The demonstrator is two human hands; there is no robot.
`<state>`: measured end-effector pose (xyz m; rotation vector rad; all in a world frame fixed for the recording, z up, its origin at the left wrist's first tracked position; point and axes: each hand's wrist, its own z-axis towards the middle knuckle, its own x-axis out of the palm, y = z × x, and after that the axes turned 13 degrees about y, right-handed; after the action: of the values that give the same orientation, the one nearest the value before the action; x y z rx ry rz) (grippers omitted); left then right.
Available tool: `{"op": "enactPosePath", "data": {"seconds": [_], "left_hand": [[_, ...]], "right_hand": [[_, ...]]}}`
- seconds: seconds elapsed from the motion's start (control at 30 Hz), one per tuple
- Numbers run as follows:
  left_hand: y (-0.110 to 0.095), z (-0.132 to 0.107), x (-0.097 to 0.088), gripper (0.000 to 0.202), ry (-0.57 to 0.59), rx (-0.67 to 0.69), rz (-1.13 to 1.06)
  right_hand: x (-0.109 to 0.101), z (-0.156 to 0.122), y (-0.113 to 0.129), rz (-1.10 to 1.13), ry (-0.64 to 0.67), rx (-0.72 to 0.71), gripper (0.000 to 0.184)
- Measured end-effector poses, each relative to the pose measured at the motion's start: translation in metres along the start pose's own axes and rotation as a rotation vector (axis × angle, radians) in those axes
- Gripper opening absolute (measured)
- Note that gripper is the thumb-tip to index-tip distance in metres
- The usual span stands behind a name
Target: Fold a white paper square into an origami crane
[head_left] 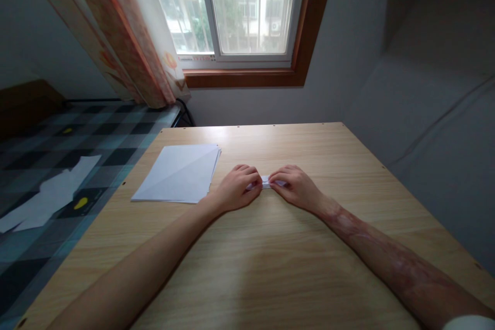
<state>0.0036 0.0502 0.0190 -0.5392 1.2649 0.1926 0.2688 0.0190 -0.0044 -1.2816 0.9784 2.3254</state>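
Both forearms reach across the bare wooden surface (247, 268) to its middle, where the left hand (235, 190) and the right hand (296, 185) meet, their fingers curled and pinching the two ends of a small folded white paper (265, 181) that lies on the wood between them, mostly hidden by the fingertips. Just to the left of the left hand rests a stack of white sheets (178, 172), apart from the hands. Farther left, loose white paper scraps (50, 196) lie on a checked bed (116, 139), with a curtain (127, 36) and a window (240, 5) beyond the far edge.
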Motion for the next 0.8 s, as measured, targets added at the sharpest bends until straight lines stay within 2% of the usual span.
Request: {"op": "enactPosePath", "data": {"seconds": [0.27, 0.47, 0.57, 0.67, 0.8], "left_hand": [[-0.004, 0.003, 0.004, 0.026, -0.024, -0.075, -0.009], [-0.006, 0.003, 0.008, 0.011, -0.036, -0.185, -0.016], [-0.008, 0.002, 0.009, 0.007, -0.066, -0.161, 0.036], [-0.008, 0.001, 0.010, 0.013, -0.093, -0.123, 0.073], [-0.007, 0.002, 0.013, 0.019, -0.063, -0.083, 0.079]], "right_hand": [[0.000, 0.002, -0.001, 0.076, 0.002, 0.034, 0.004], [0.002, 0.002, -0.005, 0.090, 0.008, 0.039, 0.008], [0.002, 0.002, -0.003, 0.092, -0.001, 0.034, 0.009], [0.000, 0.003, -0.001, 0.097, -0.002, 0.032, 0.010], [0.000, 0.003, -0.001, 0.092, 0.011, 0.029, 0.010]]}}
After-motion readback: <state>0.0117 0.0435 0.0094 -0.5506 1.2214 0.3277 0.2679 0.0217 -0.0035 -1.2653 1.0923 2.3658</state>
